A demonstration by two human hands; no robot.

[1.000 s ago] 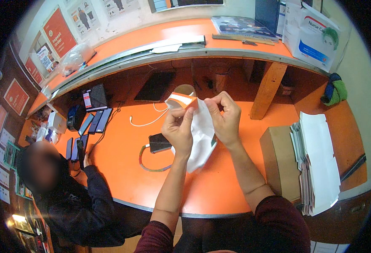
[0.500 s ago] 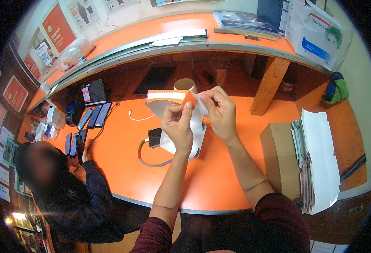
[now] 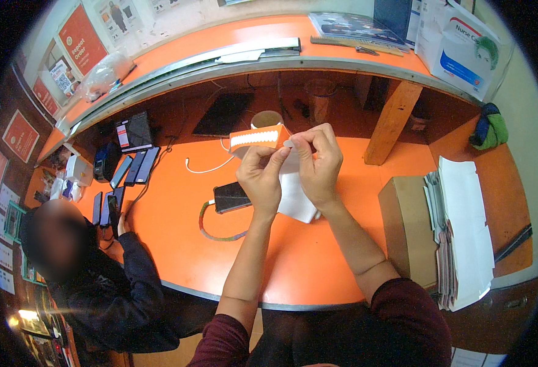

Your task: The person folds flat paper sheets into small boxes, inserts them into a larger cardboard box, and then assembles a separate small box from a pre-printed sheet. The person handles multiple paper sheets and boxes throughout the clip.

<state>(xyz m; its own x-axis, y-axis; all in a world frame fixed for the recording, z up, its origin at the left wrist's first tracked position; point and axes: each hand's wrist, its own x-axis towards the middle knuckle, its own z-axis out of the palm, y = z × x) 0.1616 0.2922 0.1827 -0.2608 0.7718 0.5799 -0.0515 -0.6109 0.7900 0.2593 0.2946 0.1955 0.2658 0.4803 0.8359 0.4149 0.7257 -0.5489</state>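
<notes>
Both hands are raised over the orange counter, close together. My left hand [image 3: 261, 180] is closed, thumb and fingers pinching the edge of an orange-and-white folded paper piece [image 3: 253, 139] with white lettering along its orange band. My right hand [image 3: 321, 166] pinches a small white bit [image 3: 288, 144] at that piece's right end; whether it is a corner or a separate strip I cannot tell. A white sheet-like part [image 3: 297, 194] shows below and between the hands. Just behind stands a pale cylinder [image 3: 267, 118], partly hidden. Left of my left wrist lies a black phone [image 3: 231, 197] with a braided cord.
At left a person [image 3: 107, 287] in dark clothes holds a phone, near several other phones [image 3: 135, 166]. A cardboard box [image 3: 406, 232] and a stack of papers [image 3: 461, 232] stand at right. An orange post [image 3: 391, 124] supports the raised shelf [image 3: 220, 58].
The orange-and-white piece has shifted right and tilted, its left end now nearer my left hand. The white part hangs differently, uncovering more of the phone. Both hands keep their pinch.
</notes>
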